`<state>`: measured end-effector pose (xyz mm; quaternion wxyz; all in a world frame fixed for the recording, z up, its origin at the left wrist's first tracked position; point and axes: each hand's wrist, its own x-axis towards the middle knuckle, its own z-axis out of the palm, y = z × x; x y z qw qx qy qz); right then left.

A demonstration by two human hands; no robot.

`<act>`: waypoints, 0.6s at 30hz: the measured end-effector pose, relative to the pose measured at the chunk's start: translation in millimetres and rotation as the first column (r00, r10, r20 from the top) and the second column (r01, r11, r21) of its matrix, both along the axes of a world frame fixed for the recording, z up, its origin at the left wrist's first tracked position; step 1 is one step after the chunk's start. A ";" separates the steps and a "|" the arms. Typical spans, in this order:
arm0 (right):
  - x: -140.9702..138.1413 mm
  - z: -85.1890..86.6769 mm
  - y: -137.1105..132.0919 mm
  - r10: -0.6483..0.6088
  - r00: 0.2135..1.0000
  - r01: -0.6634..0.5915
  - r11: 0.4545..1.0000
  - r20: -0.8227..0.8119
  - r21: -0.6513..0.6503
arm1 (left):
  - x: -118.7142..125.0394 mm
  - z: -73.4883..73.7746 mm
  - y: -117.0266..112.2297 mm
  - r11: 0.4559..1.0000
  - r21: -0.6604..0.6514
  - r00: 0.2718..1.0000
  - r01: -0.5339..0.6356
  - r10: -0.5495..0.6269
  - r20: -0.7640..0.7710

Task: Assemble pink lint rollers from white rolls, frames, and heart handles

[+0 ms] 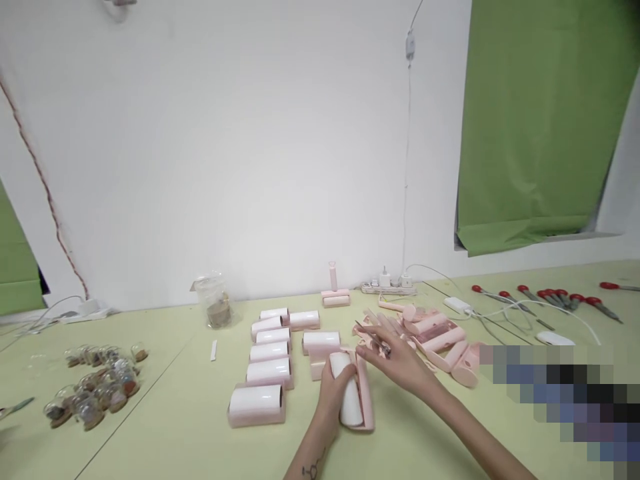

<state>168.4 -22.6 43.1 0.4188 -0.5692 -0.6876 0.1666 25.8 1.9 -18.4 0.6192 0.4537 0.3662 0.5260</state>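
My left hand (334, 393) is wrapped round a white lint roll (345, 387) and its pale pink case (367, 393), held tilted above the table's near side. The case lies open along the roll's right side. Just above its far end is my right hand (395, 357), with fingers bent round a small thin piece, partly hidden, whose kind I cannot make out. To the left, several white rolls in pink cases (256, 405) lie in a column. Another cased roll (321, 342) is just beyond my left hand.
Loose pink plastic parts (440, 337) are piled at the right. Behind stand a lint roller with a handle (335, 297) and a power strip (389, 289). Red-handled tools (560, 298) lie far right; small glass domes (90, 407) and a plastic bag (216, 300) are left.
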 end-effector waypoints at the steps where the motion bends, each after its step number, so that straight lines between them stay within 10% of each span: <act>1: -1.9 -0.5 4.5 0.009 1.000 -0.009 1.000 0.005 0.011 | -0.1 1.0 -0.8 1.000 -0.002 1.000 0.026 -0.026 -0.002; 8: -12.7 -27.0 26.8 0.130 0.988 -0.131 0.991 -0.081 -0.002 | 2.1 2.7 -5.1 0.995 -0.073 0.997 0.074 -0.077 -0.031; 14: 0.3 -32.6 13.9 0.203 0.969 -0.211 0.976 -0.142 -0.044 | 2.0 -0.8 -8.2 0.916 -0.181 0.934 0.358 -0.354 0.057; 18: 1.7 -38.1 11.6 0.184 0.971 -0.192 0.981 -0.155 -0.039 | 5.2 0.4 -7.2 0.965 -0.096 0.966 0.243 -0.250 -0.069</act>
